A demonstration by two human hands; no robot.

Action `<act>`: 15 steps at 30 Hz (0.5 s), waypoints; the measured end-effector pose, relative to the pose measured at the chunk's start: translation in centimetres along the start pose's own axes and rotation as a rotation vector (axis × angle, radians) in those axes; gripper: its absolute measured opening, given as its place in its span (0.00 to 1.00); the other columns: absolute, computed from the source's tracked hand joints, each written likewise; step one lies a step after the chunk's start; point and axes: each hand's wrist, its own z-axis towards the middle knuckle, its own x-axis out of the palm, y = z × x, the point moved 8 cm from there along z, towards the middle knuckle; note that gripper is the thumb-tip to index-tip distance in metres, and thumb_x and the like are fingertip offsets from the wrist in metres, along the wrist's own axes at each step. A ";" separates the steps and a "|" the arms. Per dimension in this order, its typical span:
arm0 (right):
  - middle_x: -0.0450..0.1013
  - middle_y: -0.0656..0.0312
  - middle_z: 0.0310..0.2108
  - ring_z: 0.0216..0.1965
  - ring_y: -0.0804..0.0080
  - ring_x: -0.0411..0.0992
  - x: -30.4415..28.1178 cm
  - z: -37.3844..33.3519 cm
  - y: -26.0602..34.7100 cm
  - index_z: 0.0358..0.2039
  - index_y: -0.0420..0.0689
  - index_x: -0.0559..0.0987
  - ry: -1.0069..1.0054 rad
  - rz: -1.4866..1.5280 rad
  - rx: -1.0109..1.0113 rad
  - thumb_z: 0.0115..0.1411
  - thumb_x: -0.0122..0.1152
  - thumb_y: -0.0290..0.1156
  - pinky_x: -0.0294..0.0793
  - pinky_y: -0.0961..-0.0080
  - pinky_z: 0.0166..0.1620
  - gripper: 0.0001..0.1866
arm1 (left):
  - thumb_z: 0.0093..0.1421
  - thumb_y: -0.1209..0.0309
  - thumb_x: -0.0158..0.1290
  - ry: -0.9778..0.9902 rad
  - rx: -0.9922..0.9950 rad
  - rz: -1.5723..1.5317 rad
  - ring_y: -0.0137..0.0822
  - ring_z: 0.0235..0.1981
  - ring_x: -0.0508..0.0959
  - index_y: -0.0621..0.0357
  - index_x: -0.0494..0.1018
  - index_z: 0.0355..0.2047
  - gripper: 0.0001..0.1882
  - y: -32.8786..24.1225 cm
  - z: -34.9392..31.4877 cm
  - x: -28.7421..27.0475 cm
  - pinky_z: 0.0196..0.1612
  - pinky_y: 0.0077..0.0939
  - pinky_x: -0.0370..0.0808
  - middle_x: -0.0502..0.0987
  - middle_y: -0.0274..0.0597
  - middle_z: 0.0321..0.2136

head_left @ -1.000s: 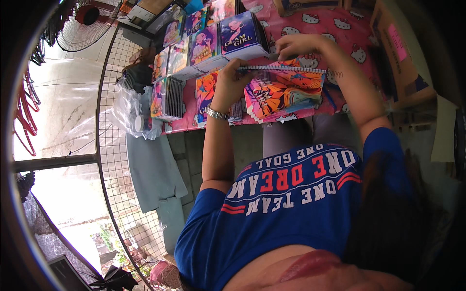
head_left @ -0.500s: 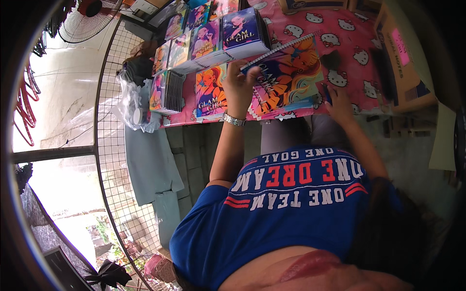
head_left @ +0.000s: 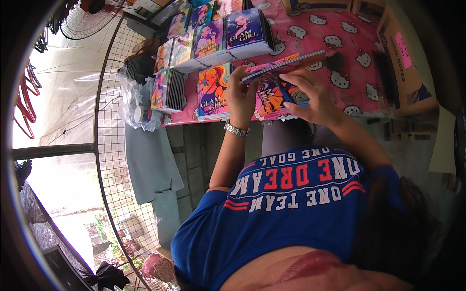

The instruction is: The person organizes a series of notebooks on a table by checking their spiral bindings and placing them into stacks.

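Observation:
A spiral notebook [head_left: 302, 59] with a white coil is tilted up over the near edge of the table. My left hand [head_left: 240, 99], with a metal watch on its wrist, is closed on the coil's left end. Across from it, my right hand [head_left: 313, 97] curls its fingers and thumb around a slim dark blue object [head_left: 282, 93], whose kind I cannot make out. Its fingertips are close to the coil. Beneath both hands lie bright notebook covers [head_left: 268, 103]. Just left of my left hand is a pile of orange-and-blue notebooks [head_left: 213, 92].
Several stacks of notebooks [head_left: 246, 31] stand at the back left. A pink patterned cloth [head_left: 357, 58] covers the table. To the right is an open cardboard box [head_left: 403, 63]. A dark rounded object [head_left: 334, 62] lies beyond my right hand. Plastic bags [head_left: 136, 104] hang at the left corner.
My right hand has moved left and up to the notebook, bringing the dark blue object along. The notebook has been tipped up, its coil now lying flatter across the view.

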 end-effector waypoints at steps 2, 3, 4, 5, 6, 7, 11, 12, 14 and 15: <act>0.70 0.53 0.48 0.51 0.57 0.70 0.6 0.7 0.1 0.58 0.42 0.72 0.004 0.019 -0.022 0.51 0.68 0.32 0.71 0.65 0.55 0.32 | 0.63 0.71 0.58 0.045 -0.008 -0.011 0.23 0.26 0.79 0.65 0.72 0.40 0.10 -0.3 0.3 0.4 0.29 0.19 0.77 0.76 0.37 0.25; 0.70 0.53 0.48 0.51 0.57 0.70 0.7 1.0 0.0 0.57 0.42 0.72 -0.009 0.010 -0.024 0.51 0.67 0.32 0.71 0.65 0.54 0.32 | 0.63 0.71 0.58 0.069 -0.085 -0.027 0.23 0.25 0.79 0.65 0.72 0.40 0.10 0.1 0.5 0.6 0.29 0.19 0.77 0.76 0.36 0.23; 0.70 0.53 0.48 0.51 0.57 0.71 0.8 1.4 0.0 0.57 0.42 0.72 -0.022 0.001 -0.026 0.51 0.67 0.31 0.71 0.65 0.54 0.31 | 0.63 0.71 0.58 0.094 -0.162 -0.043 0.23 0.25 0.79 0.65 0.72 0.40 0.10 0.6 0.6 0.9 0.29 0.19 0.78 0.75 0.36 0.22; 0.70 0.53 0.48 0.50 0.57 0.71 0.9 1.8 0.0 0.57 0.42 0.72 -0.034 -0.007 -0.028 0.51 0.67 0.31 0.71 0.65 0.54 0.31 | 0.63 0.72 0.58 0.061 -0.165 -0.016 0.22 0.22 0.76 0.63 0.73 0.39 0.09 1.9 0.8 0.6 0.26 0.18 0.74 0.74 0.34 0.20; 0.70 0.53 0.47 0.50 0.57 0.71 1.1 2.1 -0.1 0.56 0.42 0.73 -0.030 0.001 -0.029 0.50 0.68 0.31 0.72 0.65 0.54 0.31 | 0.63 0.73 0.58 0.025 -0.168 0.010 0.22 0.19 0.73 0.62 0.73 0.39 0.07 4.5 1.1 0.4 0.24 0.17 0.70 0.73 0.32 0.17; 0.70 0.54 0.47 0.50 0.57 0.71 1.2 2.5 -0.2 0.56 0.42 0.73 -0.027 0.002 -0.027 0.50 0.68 0.31 0.72 0.65 0.53 0.31 | 0.63 0.73 0.58 -0.007 -0.170 0.030 0.21 0.17 0.71 0.60 0.74 0.38 0.06 5.9 1.3 0.3 0.21 0.16 0.66 0.71 0.30 0.15; 0.72 0.54 0.46 0.50 0.57 0.70 1.6 3.3 0.2 0.54 0.41 0.75 -0.029 -0.056 -0.046 0.47 0.69 0.31 0.69 0.63 0.55 0.30 | 0.62 0.76 0.57 -0.077 -0.081 -0.194 0.21 0.19 0.73 0.62 0.76 0.39 0.05 1.6 2.2 0.4 0.22 0.18 0.68 0.72 0.31 0.16; 0.72 0.54 0.46 0.50 0.57 0.70 2.0 3.2 0.4 0.53 0.41 0.75 -0.033 -0.088 -0.059 0.47 0.70 0.31 0.68 0.62 0.55 0.30 | 0.62 0.77 0.57 -0.080 -0.066 -0.213 0.21 0.19 0.74 0.63 0.76 0.39 0.06 1.3 2.3 0.4 0.22 0.18 0.68 0.73 0.32 0.16; 0.72 0.54 0.47 0.49 0.56 0.71 2.7 3.2 0.5 0.53 0.40 0.76 -0.039 -0.160 -0.092 0.45 0.70 0.32 0.66 0.61 0.57 0.31 | 0.61 0.80 0.56 -0.032 -0.083 -0.175 0.22 0.20 0.76 0.63 0.76 0.41 0.08 3.0 2.7 0.5 0.23 0.18 0.71 0.77 0.35 0.19; 0.72 0.54 0.47 0.49 0.56 0.71 2.9 3.3 0.6 0.52 0.39 0.76 -0.036 -0.173 -0.083 0.46 0.70 0.32 0.66 0.61 0.57 0.31 | 0.60 0.81 0.55 -0.027 -0.117 -0.244 0.23 0.21 0.77 0.63 0.76 0.41 0.09 3.6 2.6 0.6 0.24 0.18 0.71 0.78 0.37 0.20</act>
